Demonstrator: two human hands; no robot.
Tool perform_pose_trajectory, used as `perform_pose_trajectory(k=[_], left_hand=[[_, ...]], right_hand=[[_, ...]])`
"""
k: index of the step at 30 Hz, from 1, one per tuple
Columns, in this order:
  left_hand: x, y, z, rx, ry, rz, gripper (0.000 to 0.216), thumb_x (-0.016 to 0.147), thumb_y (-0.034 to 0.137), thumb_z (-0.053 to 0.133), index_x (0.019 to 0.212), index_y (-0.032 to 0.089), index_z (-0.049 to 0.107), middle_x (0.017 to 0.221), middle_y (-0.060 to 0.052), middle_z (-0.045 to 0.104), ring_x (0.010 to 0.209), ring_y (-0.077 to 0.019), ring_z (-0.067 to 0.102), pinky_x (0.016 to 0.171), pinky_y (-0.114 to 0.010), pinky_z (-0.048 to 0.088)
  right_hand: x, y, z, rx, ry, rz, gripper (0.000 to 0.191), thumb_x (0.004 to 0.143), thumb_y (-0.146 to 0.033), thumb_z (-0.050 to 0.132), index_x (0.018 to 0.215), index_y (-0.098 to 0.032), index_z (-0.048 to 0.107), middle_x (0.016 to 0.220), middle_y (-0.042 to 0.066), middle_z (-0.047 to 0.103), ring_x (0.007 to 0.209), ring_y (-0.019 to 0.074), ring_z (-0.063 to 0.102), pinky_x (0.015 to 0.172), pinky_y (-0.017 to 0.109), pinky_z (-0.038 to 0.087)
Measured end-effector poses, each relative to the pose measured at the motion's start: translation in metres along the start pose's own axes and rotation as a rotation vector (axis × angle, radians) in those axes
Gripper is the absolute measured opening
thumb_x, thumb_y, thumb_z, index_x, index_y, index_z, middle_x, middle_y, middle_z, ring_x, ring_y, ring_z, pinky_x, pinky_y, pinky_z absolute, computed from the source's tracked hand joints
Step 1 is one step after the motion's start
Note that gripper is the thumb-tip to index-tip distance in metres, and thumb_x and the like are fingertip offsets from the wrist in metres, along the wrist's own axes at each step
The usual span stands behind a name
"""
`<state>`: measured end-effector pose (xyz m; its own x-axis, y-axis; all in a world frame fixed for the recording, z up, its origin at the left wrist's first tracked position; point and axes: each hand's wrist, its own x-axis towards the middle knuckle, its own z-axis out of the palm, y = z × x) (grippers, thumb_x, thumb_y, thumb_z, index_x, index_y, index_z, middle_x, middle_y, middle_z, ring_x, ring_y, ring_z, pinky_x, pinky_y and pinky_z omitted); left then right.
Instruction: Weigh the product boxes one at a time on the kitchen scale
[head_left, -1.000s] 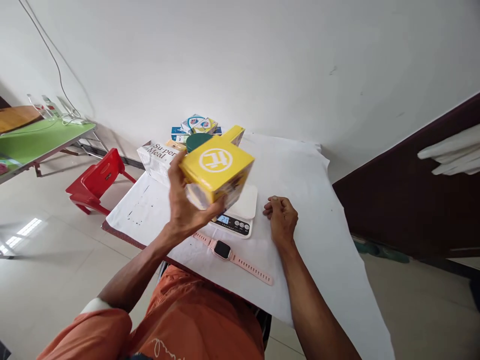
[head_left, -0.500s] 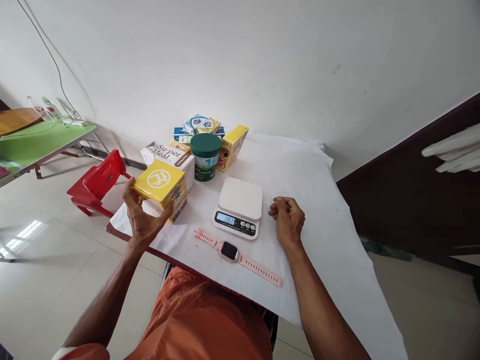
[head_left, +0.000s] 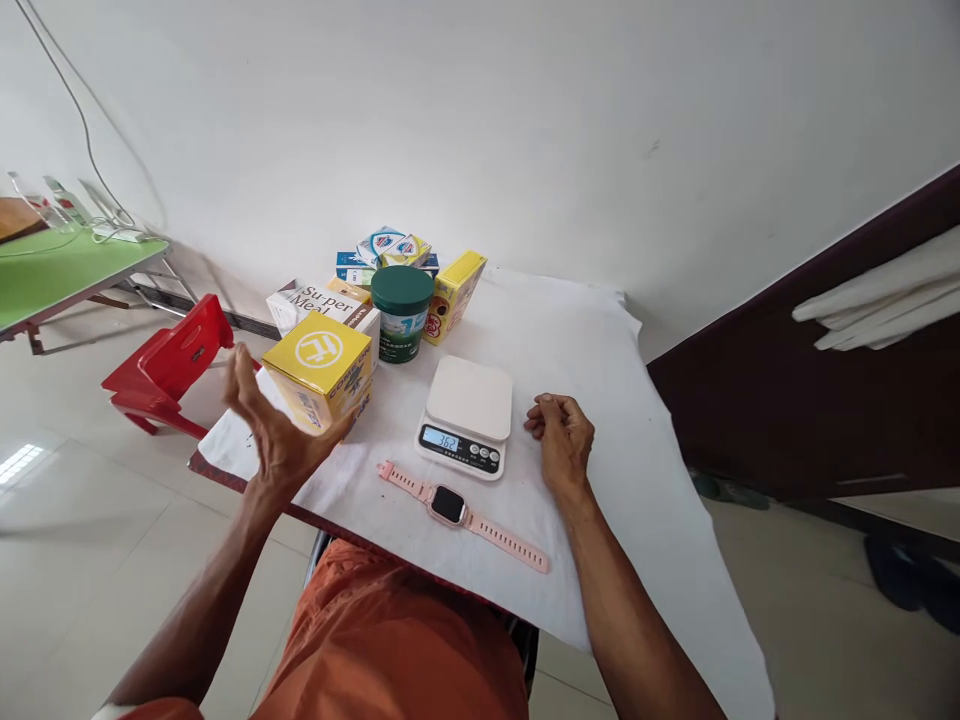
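Note:
A yellow box (head_left: 321,365) with a white logo on top stands on the white-covered table (head_left: 600,340), near its left front corner. My left hand (head_left: 271,432) is just beside the box on its near left, fingers spread and off it, thumb close to its lower edge. My right hand (head_left: 561,440) rests on the cloth to the right of a white kitchen scale (head_left: 469,412), fingers curled in with nothing in them. The scale's platform is bare and its display is lit. A pink smartwatch (head_left: 450,503) lies flat in front of the scale.
Behind the yellow box stand a white "Super Meal" carton (head_left: 304,300), a green-lidded tub (head_left: 401,310), another yellow carton (head_left: 454,288) and stacked small boxes (head_left: 390,246). A red plastic chair (head_left: 161,365) and a green table (head_left: 67,275) stand left. A dark panel (head_left: 787,400) is right.
My left hand carried the yellow box from above the scale down to the table's left front, set it there and opened off it. The scale's reading changed. My right hand stayed put.

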<state>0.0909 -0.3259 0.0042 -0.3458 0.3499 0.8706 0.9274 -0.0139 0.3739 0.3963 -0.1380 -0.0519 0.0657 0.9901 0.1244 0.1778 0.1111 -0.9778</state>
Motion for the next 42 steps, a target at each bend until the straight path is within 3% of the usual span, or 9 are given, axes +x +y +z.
perform_pose_trajectory(k=[3, 5, 9, 15, 20, 25, 30, 36, 42], left_hand=[[-0.005, 0.028, -0.005, -0.132, 0.043, 0.257, 0.115, 0.068, 0.048, 0.088, 0.162, 0.021, 0.029, 0.152, -0.017, 0.043, 0.144, -0.0393, 0.041, 0.122, -0.058, 0.037], [-0.012, 0.048, 0.002, -0.335, -0.194, 0.332, 0.09, 0.085, 0.034, 0.075, 0.162, 0.024, 0.029, 0.145, -0.015, 0.053, 0.135, -0.032, 0.054, 0.113, -0.049, 0.049], [-0.024, 0.067, 0.045, -0.514, -0.672, 0.034, 0.065, 0.103, 0.034, 0.051, 0.16, 0.021, 0.023, 0.148, -0.021, 0.051, 0.139, -0.0305, 0.052, 0.112, -0.051, 0.05], [-0.031, 0.044, 0.122, -0.568, -0.596, -0.339, 0.053, 0.105, 0.048, 0.042, 0.15, 0.019, 0.037, 0.141, -0.022, 0.055, 0.131, -0.0326, 0.06, 0.108, -0.054, 0.053], [-0.04, 0.026, 0.146, -0.619, -0.55, -0.39, 0.04, 0.106, 0.048, 0.041, 0.135, 0.024, 0.054, 0.125, -0.014, 0.065, 0.116, -0.0282, 0.07, 0.097, -0.048, 0.058], [-0.036, 0.025, 0.145, -0.624, -0.688, -0.451, 0.05, 0.106, 0.052, 0.036, 0.136, 0.016, 0.052, 0.131, -0.018, 0.063, 0.122, -0.0286, 0.065, 0.106, -0.051, 0.053], [-0.035, 0.028, 0.144, -0.624, -0.702, -0.394, 0.052, 0.105, 0.053, 0.037, 0.137, 0.014, 0.051, 0.128, -0.019, 0.062, 0.119, -0.0279, 0.064, 0.105, -0.049, 0.052], [-0.037, 0.026, 0.146, -0.615, -0.695, -0.392, 0.051, 0.105, 0.053, 0.04, 0.136, 0.015, 0.051, 0.125, -0.016, 0.062, 0.11, -0.0253, 0.065, 0.101, -0.046, 0.054], [-0.035, 0.025, 0.143, -0.592, -0.731, -0.389, 0.049, 0.106, 0.049, 0.037, 0.139, 0.015, 0.049, 0.128, -0.016, 0.061, 0.114, -0.0243, 0.063, 0.104, -0.045, 0.051]], right_hand=[[0.006, -0.011, 0.001, -0.006, 0.013, -0.038, 0.037, 0.087, -0.058, 0.062, 0.086, -0.022, 0.064, 0.075, 0.0, 0.065, 0.063, 0.0138, 0.061, 0.054, 0.026, 0.045], [0.018, -0.023, 0.007, -0.058, 0.017, -0.107, 0.035, 0.089, -0.057, 0.061, 0.089, -0.022, 0.062, 0.079, 0.001, 0.066, 0.069, 0.0156, 0.063, 0.057, 0.027, 0.048], [0.061, -0.058, 0.04, -0.31, -0.091, -0.429, 0.025, 0.089, -0.044, 0.06, 0.101, -0.023, 0.064, 0.096, 0.006, 0.07, 0.088, 0.0224, 0.066, 0.08, 0.038, 0.056], [0.135, -0.097, 0.117, -0.778, -0.311, -0.805, 0.072, 0.081, -0.014, 0.057, 0.151, -0.024, 0.045, 0.152, 0.019, 0.045, 0.134, 0.04, 0.046, 0.098, 0.062, 0.049], [0.167, -0.109, 0.148, -0.996, -0.431, -0.771, 0.065, 0.083, -0.007, 0.059, 0.144, -0.03, 0.052, 0.161, 0.017, 0.033, 0.143, 0.0441, 0.032, 0.097, 0.07, 0.045], [0.177, -0.112, 0.122, -1.056, -0.467, -0.843, 0.048, 0.085, -0.007, 0.06, 0.13, -0.024, 0.059, 0.156, 0.019, 0.043, 0.14, 0.0447, 0.037, 0.095, 0.069, 0.048], [0.172, -0.132, 0.067, -0.909, -0.364, -0.904, 0.037, 0.087, -0.03, 0.069, 0.122, -0.022, 0.061, 0.14, 0.016, 0.057, 0.122, 0.0398, 0.054, 0.098, 0.062, 0.049], [0.119, -0.178, 0.01, -0.645, -0.206, -0.749, 0.042, 0.077, -0.043, 0.081, 0.111, -0.025, 0.065, 0.101, 0.003, 0.071, 0.091, 0.0242, 0.064, 0.086, 0.043, 0.054], [0.062, -0.167, -0.01, -0.451, -0.256, -0.563, 0.046, 0.073, -0.054, 0.083, 0.105, -0.025, 0.068, 0.096, 0.002, 0.073, 0.089, 0.0229, 0.067, 0.071, 0.035, 0.057]])
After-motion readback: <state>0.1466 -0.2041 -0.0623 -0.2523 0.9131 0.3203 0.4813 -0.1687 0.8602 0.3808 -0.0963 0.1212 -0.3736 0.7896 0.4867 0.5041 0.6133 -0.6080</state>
